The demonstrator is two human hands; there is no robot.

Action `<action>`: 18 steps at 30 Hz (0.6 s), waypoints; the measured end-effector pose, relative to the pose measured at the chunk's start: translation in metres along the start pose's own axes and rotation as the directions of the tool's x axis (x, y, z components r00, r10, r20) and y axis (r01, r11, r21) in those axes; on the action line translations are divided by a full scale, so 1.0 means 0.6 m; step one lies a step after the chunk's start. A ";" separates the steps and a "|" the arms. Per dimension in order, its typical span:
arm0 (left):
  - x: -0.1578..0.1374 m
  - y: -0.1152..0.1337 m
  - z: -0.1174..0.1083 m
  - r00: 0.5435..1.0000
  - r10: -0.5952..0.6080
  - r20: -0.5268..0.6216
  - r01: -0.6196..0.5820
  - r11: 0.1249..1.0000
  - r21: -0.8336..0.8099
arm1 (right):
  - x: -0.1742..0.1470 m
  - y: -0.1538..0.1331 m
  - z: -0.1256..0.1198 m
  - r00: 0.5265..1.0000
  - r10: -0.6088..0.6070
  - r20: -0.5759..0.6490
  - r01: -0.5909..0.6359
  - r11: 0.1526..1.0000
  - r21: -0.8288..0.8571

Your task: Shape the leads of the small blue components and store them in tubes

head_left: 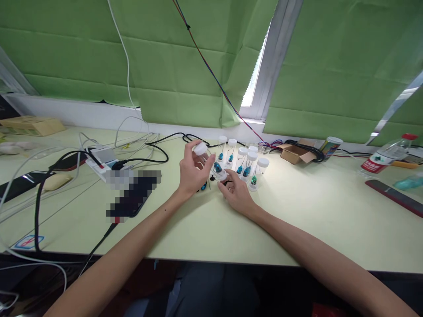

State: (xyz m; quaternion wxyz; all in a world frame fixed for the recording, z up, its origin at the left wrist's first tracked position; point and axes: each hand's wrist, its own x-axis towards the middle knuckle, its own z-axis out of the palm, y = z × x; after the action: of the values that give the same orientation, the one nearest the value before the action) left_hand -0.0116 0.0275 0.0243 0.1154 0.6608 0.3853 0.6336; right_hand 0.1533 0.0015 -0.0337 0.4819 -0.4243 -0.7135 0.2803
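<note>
A clear tube with a white cap (200, 148) is held tilted above the table, its cap end up and to the left. Inside it is a small blue part (217, 167). My left hand (195, 171) is closed around the capped end, while the fingers of my right hand (238, 193) grip the lower end. Just behind and to the right stand several similar capped tubes (242, 152) holding small blue parts. One tube (262, 164) has a green part in it. Beneath my hands, another blue piece (204, 186) lies on the table, partly hidden.
A power strip (105, 160), tangled cables and a dark, partly blurred device (140, 196) lie to the left. Toward the back right are an open cardboard box (295, 153), a can (330, 147) and a plastic bottle (385, 158). Green blinds (185, 66) hang behind the table (205, 237).
</note>
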 end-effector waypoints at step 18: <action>0.100 -0.096 0.049 0.985 -0.164 0.046 0.126 0.885 0.449 | -0.003 0.010 -0.001 0.995 -0.030 0.097 0.029 1.000 0.003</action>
State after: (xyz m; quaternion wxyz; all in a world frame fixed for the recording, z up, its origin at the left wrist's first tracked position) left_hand -0.0111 0.1157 0.0275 0.0243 0.6645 0.5629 0.4909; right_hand 0.1563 0.0026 -0.0393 0.4512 -0.3994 -0.7421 0.2938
